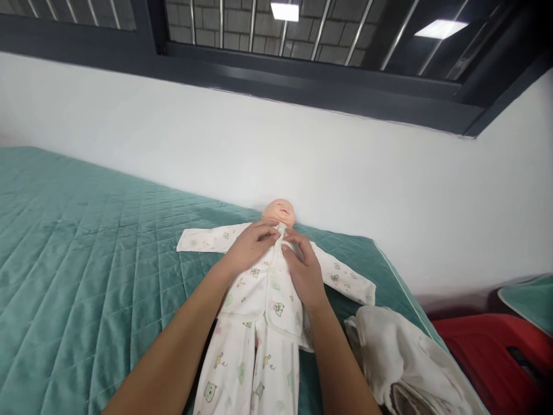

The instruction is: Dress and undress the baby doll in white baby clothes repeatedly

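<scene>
A baby doll lies on its back on a green quilted cover, its head close to the wall. It wears a white printed baby jacket with both sleeves spread out, and matching pants below. At the jacket's neck, my left hand pinches one front edge near the collar. Opposite it, my right hand has thumb and fingers closed on the other front edge. The two edges meet between my fingertips; any fastener there is too small to make out. Farther down, the front edges lie side by side.
The green quilted cover spreads to the left, its edge on the right. A crumpled white cloth lies by my right forearm. Beyond the edge sits a red case-like object. A white wall and barred window stand behind.
</scene>
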